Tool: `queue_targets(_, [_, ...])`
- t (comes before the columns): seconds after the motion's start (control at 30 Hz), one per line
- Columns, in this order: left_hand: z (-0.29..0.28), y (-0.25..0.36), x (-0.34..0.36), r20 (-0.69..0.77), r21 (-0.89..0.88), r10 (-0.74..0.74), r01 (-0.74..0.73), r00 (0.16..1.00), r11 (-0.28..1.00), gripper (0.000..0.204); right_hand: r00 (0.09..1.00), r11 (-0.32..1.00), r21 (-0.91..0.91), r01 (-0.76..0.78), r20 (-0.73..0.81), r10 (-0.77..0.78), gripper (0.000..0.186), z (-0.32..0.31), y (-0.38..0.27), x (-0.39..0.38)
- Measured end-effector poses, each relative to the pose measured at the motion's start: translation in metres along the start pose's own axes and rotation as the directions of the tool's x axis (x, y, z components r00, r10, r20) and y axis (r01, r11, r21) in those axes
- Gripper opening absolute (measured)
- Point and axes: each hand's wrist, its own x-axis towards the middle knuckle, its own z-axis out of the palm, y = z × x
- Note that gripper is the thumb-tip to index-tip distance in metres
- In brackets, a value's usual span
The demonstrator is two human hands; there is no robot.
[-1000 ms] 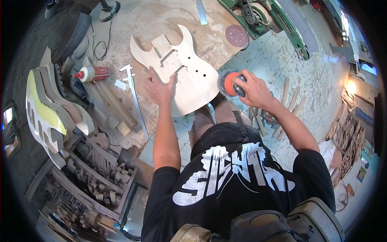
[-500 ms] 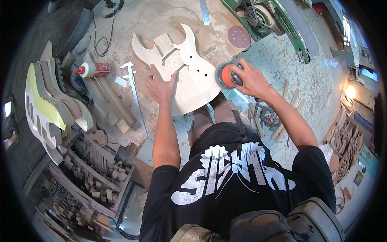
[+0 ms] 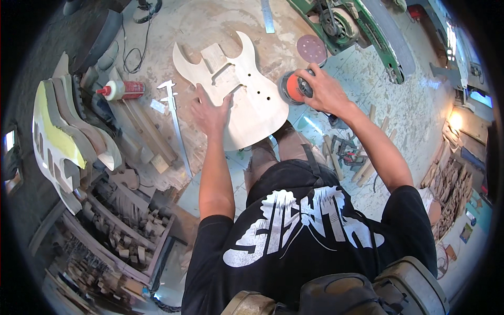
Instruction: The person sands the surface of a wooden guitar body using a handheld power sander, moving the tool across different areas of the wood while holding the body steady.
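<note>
A pale wooden electric guitar body lies on the worktable, its two horns pointing away from me. It has a neck pocket, routed cavities and several small dark holes. My left hand grips it at the left waist, thumb on the top face and fingers along the edge. In my right hand is an orange and black random orbital sander, fingers wrapped around its head. The sander is tilted against the body's right edge; whether the pad touches it I cannot tell.
Left of the body lie a caliper and a red-and-white glue bottle. A sanding disc, a steel ruler and a green belt sander are beyond. More guitar bodies stand at left; clamps lie lower right.
My right hand has shifted slightly away from me with the sander, moving it up along the body's right edge and tilting it. The left hand and the guitar body stay put.
</note>
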Motion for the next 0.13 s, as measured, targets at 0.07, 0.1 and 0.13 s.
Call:
queue_targets(0.07, [0.0, 0.0, 0.0, 0.006, 0.008, -0.004, 0.004, 1.0, 1.0, 0.116, 0.999, 1.0, 0.003, -0.026, -0.022, 0.026, 0.069, -0.002, -0.005, 0.003])
queue_targets(0.1, [-0.001, 0.0, 0.0, 0.014, 0.018, -0.007, 0.006, 1.0, 1.0, 0.116, 0.999, 1.0, 0.003, -0.016, 0.037, 0.015, 0.068, -0.002, -0.012, 0.004])
queue_targets(0.13, [-0.001, 0.0, 0.001, 0.012, 0.02, -0.007, 0.007, 1.0, 1.0, 0.116, 0.995, 1.0, 0.004, -0.005, 0.095, 0.005, 0.067, -0.002, -0.02, 0.005])
